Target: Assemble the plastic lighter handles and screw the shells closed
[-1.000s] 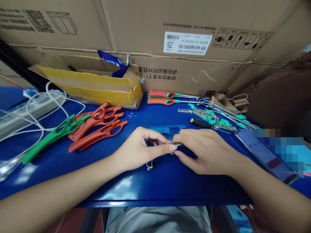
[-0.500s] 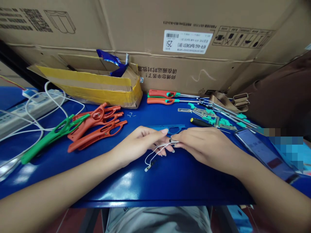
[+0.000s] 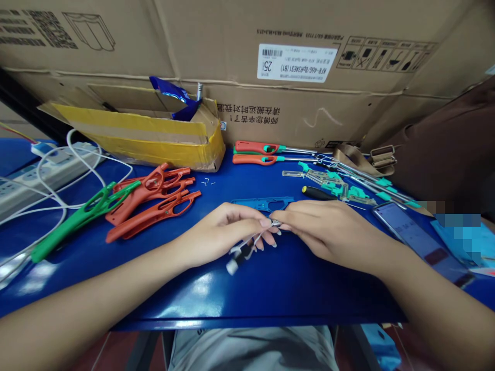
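Note:
Over the front middle of the table, my left hand (image 3: 232,226) and my right hand (image 3: 332,232) meet at the fingertips. Between them shows the end of a small metal tube (image 3: 276,223), mostly hidden in my right fingers. My left thumb and forefinger pinch thin white wires at that tube end. From the wires hangs a small black igniter (image 3: 243,251) with a white tip, blurred, below my left fingers. Just behind my hands lies a blue lighter handle shell (image 3: 263,203), partly covered by them.
Orange handle shells (image 3: 152,214) and a green one (image 3: 73,226) lie left, near a white power strip (image 3: 50,167). Behind are a yellow-taped box (image 3: 154,141) and orange lighters (image 3: 253,159). To the right are clear-and-green parts (image 3: 328,180), a screwdriver (image 3: 319,194) and a phone (image 3: 421,242).
The hanging black igniter has swung and shows larger below my left fingers. My left thumb and forefinger have closed in at the tube end. Both hands stay in nearly the same place.

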`<state>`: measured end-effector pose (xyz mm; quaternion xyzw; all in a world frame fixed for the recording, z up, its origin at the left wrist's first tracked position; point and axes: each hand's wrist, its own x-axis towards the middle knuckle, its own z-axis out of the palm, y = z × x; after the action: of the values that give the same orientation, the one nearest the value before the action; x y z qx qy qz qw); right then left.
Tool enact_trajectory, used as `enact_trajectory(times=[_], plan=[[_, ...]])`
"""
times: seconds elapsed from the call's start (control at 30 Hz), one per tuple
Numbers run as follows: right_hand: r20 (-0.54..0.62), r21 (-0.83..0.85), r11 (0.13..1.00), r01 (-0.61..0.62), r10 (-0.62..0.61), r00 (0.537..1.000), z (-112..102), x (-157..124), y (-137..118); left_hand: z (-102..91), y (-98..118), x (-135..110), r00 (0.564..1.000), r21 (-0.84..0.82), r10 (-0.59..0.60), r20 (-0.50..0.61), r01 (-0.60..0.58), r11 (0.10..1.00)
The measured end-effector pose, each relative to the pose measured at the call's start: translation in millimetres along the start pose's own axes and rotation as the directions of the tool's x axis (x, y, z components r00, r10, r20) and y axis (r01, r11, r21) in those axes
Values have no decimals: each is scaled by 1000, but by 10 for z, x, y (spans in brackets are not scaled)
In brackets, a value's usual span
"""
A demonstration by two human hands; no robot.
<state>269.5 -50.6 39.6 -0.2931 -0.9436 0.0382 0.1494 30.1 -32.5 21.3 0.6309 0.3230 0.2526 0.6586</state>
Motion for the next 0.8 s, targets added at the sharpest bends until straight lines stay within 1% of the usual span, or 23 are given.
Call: enact_trajectory(times=[0.07, 0.13, 0.27, 0.33, 0.4, 0.5, 0.6, 0.7, 0.8], plan=[[-14, -49, 999, -13, 12, 1000, 16, 6, -3, -2, 15, -6, 1000, -2, -8, -2, 8, 1000], [-13, -59, 997, -44, 43, 999, 29, 11, -8, -20, 14, -7, 999, -39, 15, 28, -14, 999], [-30, 41, 995, -94, 95, 995, 44, 5, -21, -79, -27, -5, 990, -131, 120, 73, -109, 985], [-57, 100, 991, -92, 98, 994, 44, -3, -25, -86, -37, -10, 991, -170, 122, 54, -111, 979], [-69, 152, 984, -90, 102, 992, 38, -11, -28, -64, -23, -21, 996, -199, 89, 30, -82, 977], [-67, 207, 973, -106, 122, 990, 22, -17, -32, 3, 29, -37, 997, -140, 71, -23, -74, 987], [-73, 214, 971, -106, 124, 990, 10, -18, -39, 62, 69, -31, 987, -42, 129, -93, -134, 990], [-71, 220, 970, -103, 121, 990, 10, -17, -53, 84, 68, -10, 970, -4, 187, -156, -190, 982], [-43, 235, 967, -96, 109, 993, 24, -14, -72, 80, 46, 6, 963, 31, 188, -192, -185, 982]])
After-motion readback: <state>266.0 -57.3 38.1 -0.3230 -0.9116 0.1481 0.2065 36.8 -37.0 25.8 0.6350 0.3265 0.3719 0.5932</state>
